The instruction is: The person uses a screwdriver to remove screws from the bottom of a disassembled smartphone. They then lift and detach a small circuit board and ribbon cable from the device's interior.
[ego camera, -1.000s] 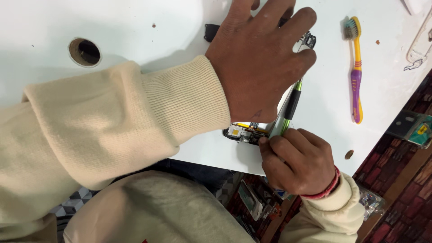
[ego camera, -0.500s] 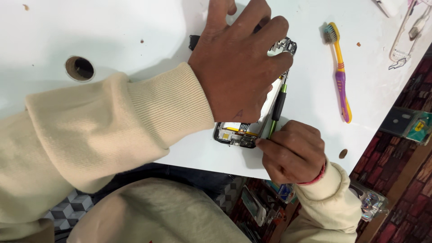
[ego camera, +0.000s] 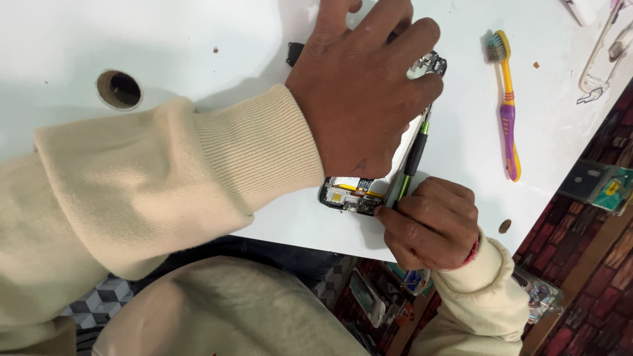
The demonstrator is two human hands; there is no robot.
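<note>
The phone [ego camera: 359, 191] lay opened on the white table [ego camera: 198, 39] — my left hand [ego camera: 362, 99] pressed flat on it, my right hand [ego camera: 432, 224] pinched around a screwdriver [ego camera: 414, 158].

Bright, even light from above falls on the white surface [ego camera: 165, 39], which is slightly washed out, with soft shadows under the left hand [ego camera: 366, 92] and sleeve [ego camera: 165, 191], sharp focus at the centre and mild softness toward the dim lower-right corner.
</note>
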